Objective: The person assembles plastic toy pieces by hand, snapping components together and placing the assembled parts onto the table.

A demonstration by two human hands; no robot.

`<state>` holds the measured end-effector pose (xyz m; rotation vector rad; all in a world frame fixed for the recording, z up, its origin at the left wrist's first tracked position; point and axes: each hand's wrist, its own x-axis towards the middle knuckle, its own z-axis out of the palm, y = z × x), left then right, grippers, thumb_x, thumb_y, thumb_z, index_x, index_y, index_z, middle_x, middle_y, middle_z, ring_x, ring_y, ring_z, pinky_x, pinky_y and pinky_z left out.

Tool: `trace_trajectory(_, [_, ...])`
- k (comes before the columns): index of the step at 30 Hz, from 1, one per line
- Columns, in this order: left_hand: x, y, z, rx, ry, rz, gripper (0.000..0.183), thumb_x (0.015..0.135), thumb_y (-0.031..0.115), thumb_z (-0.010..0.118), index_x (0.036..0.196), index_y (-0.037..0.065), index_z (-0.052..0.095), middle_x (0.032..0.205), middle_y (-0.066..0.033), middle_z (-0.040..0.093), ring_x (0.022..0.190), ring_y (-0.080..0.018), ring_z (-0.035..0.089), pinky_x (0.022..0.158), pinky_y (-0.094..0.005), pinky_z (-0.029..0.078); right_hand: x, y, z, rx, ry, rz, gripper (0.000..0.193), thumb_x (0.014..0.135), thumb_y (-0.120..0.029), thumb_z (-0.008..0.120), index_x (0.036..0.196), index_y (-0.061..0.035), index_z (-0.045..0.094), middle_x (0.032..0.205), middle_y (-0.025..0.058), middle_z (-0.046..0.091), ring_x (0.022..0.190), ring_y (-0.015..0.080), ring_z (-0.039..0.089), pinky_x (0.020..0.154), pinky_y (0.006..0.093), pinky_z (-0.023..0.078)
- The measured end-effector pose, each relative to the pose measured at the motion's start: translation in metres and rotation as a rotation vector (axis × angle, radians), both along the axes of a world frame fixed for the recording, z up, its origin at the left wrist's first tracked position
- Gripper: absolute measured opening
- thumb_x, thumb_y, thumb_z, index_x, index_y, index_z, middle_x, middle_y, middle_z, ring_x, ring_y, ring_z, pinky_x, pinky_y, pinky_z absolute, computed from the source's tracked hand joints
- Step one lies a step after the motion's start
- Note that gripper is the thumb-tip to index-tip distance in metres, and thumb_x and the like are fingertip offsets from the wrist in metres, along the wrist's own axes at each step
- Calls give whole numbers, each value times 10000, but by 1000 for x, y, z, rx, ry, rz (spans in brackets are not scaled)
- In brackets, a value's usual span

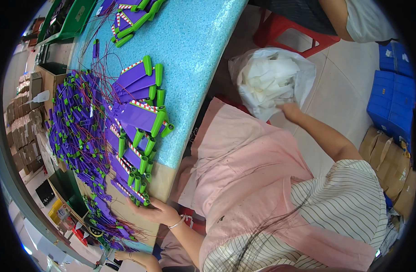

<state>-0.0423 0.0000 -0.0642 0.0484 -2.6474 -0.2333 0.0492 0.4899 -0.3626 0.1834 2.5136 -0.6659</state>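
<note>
My left hand [154,212] is at the table's near edge, its fingers closed around the end of a row of purple strips with green tube ends [130,190]. Red-and-white striped edging runs along these pieces. More fanned stacks of the same pieces [142,120] lie farther along the table, thin dark red wires trailing from them. Off to the right, my right hand [289,111] is at the rim of a white plastic bag [307,72] filled with white sheets [269,79]. Its fingers look closed, and what they hold is hidden.
A large heap of purple and green pieces [76,122] covers the table's far side. Green crates [78,18] stand beyond. A red stool [285,34], blue bins [391,102] and cartons [384,154] are to the right. Another person's hand [122,256] shows at the bottom; another person's arm [335,18] enters top right.
</note>
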Motion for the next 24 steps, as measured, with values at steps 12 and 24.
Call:
trace_trajectory(12, [-1, 14, 8, 128, -51, -3, 540, 933, 165, 473, 1413, -54, 359, 1416, -218, 416, 1283, -363, 420, 1081, -431, 299, -1, -45, 28, 50, -469, 358, 279, 868, -296, 537, 988, -91, 685, 974, 177, 693, 913, 341, 672, 744, 459, 527])
trace_trajectory(24, [-21, 39, 24, 284, -162, -7, 596, 941, 239, 489, 1446, -32, 326, 1460, -277, 332, 1348, -421, 335, 1108, -452, 260, -175, -129, 362, -1101, -115, 153, 257, 914, -238, 585, 879, 17, 586, 830, 125, 628, 739, 227, 601, 708, 345, 506])
